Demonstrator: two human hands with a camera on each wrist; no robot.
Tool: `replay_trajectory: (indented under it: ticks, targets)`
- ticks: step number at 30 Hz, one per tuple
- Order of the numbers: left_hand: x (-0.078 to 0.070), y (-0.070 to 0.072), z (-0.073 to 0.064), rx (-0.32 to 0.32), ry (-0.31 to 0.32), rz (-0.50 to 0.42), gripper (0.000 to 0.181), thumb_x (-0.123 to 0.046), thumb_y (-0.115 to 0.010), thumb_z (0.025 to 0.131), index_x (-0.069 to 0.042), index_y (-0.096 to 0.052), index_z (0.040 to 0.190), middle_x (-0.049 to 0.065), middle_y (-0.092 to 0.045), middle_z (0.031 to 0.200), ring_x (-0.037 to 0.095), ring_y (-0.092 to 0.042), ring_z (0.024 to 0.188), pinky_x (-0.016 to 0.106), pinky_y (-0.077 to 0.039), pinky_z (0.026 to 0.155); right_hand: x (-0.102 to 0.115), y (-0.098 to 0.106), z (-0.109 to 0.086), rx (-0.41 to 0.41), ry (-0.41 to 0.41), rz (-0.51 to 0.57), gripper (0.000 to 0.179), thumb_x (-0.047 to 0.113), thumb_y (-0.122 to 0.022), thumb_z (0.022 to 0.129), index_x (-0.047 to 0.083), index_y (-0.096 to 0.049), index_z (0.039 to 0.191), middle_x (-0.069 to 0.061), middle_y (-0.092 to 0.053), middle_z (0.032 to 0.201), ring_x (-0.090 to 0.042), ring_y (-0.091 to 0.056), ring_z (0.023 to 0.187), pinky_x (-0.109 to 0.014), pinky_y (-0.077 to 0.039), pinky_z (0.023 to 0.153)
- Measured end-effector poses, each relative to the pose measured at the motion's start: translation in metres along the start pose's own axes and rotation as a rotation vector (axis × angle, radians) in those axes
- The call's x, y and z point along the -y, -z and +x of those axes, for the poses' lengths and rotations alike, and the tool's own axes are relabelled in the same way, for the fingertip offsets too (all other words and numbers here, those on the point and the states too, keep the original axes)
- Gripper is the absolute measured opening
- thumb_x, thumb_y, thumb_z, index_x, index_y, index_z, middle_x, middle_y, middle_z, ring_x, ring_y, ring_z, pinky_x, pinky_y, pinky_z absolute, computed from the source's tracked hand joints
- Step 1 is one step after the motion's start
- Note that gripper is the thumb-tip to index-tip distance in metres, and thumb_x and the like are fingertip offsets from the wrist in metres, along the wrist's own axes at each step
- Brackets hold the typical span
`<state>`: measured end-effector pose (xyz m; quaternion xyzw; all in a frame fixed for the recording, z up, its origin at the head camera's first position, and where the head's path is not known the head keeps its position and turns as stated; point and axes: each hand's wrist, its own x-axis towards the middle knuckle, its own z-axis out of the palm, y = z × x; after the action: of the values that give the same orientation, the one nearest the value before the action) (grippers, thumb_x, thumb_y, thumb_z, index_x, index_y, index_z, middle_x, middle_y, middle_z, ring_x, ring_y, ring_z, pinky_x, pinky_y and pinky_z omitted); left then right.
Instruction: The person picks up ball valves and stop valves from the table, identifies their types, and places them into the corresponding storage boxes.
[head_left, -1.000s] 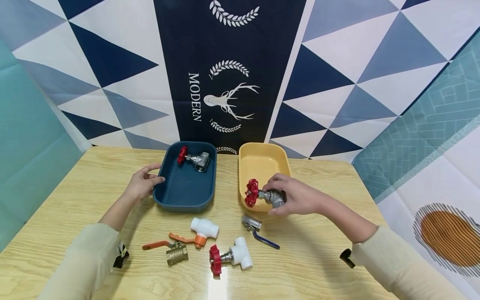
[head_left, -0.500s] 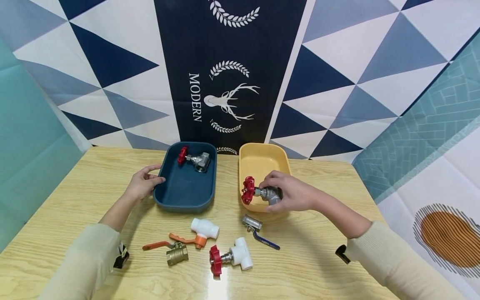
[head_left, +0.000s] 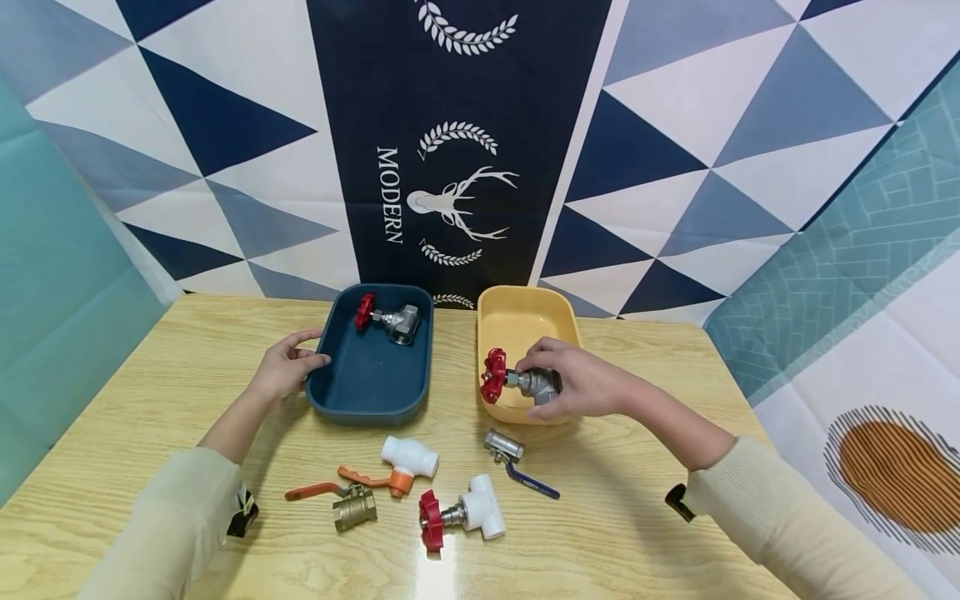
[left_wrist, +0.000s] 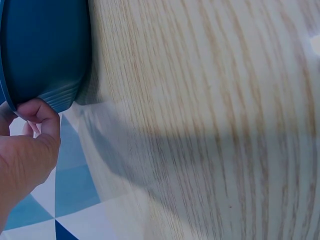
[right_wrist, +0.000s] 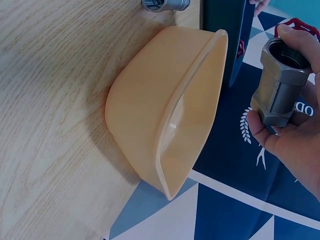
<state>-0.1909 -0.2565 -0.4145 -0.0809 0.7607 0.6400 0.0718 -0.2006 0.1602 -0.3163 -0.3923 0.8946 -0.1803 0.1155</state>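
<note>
My right hand grips a steel gate valve by its body, over the near part of the yellow bin. The valve's red handwheel points left in the head view, and its threaded port faces the right wrist camera. On the left, my other hand pinches the side rim of the dark blue bin between thumb and fingers; the left wrist view shows this thumb at the rim. Inside the blue bin lies a second steel gate valve with a red handwheel.
Several valves lie in front of the bins: a white one with an orange lever, a brass ball valve, a white tee-shaped valve with a red handwheel, and a steel ball valve with a blue lever. A patterned backdrop stands behind.
My right hand has carried the gate valve a little left and farther back over the yellow bin. My left hand has stayed at the blue bin's rim.
</note>
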Motion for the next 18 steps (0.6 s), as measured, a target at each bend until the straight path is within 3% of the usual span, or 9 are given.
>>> replay_trajectory:
  ticks: [12,18]
  targets:
    - [0.0010,0.0009,0.0021,0.000,0.012,0.005,0.061,-0.009,-0.056,0.092,-0.004,-0.027,0.146,-0.010,-0.057,0.078,0.005,-0.059,0.067,0.020,-0.050,0.055,0.0028,0.0025,0.0047,0.007,0.009,-0.010,0.050,0.030,-0.076,0.075,0.010,-0.061,0.119,-0.007,-0.054,0.117,-0.017,-0.052,0.097,-0.026,-0.048,0.078]
    - [0.0004,0.0003,0.0011,0.002,0.013,0.004,0.061,-0.008,-0.056,0.092,-0.004,-0.027,0.146,-0.011,-0.057,0.079,0.005,-0.059,0.068,0.021,-0.052,0.059,0.0044,0.0024,0.0087,0.004,0.022,-0.001,0.050,0.030,-0.076,0.075,0.011,-0.061,0.118,-0.006,-0.054,0.116,-0.017,-0.052,0.096,-0.025,-0.048,0.077]
